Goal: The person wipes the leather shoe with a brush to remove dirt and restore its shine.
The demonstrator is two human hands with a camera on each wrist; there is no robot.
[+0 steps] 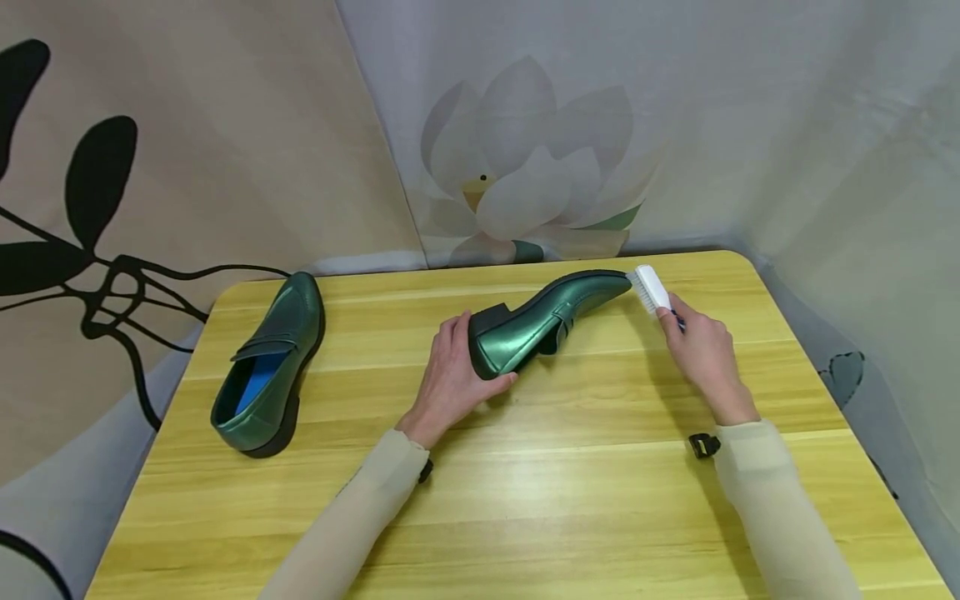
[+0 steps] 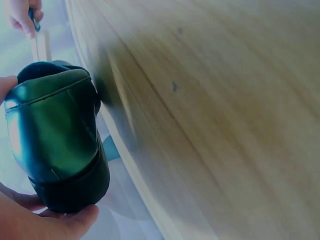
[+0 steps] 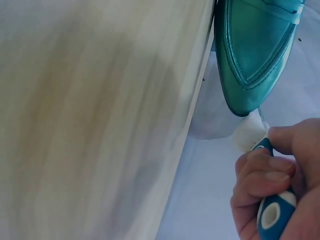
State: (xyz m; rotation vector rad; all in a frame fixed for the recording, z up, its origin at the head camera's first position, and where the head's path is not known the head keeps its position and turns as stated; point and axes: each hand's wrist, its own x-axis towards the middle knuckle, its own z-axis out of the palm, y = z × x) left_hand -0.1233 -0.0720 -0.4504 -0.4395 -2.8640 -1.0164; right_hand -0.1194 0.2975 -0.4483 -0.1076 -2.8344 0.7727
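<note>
Over the wooden table (image 1: 570, 500), the left hand (image 1: 450, 367) grips one green loafer (image 1: 521, 329), tilted, by its heel. The right hand (image 1: 705, 346) holds the brush (image 1: 651, 289) by its handle, bristles at the toe. Brushing seems under way; how much is finished, I cannot tell. The other loafer (image 1: 273, 367), standing apart, perhaps remains.

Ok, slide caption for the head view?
Left hand grips a green loafer by its heel, right hand holds a white-bristled brush at the toe; second loafer at left.
</note>
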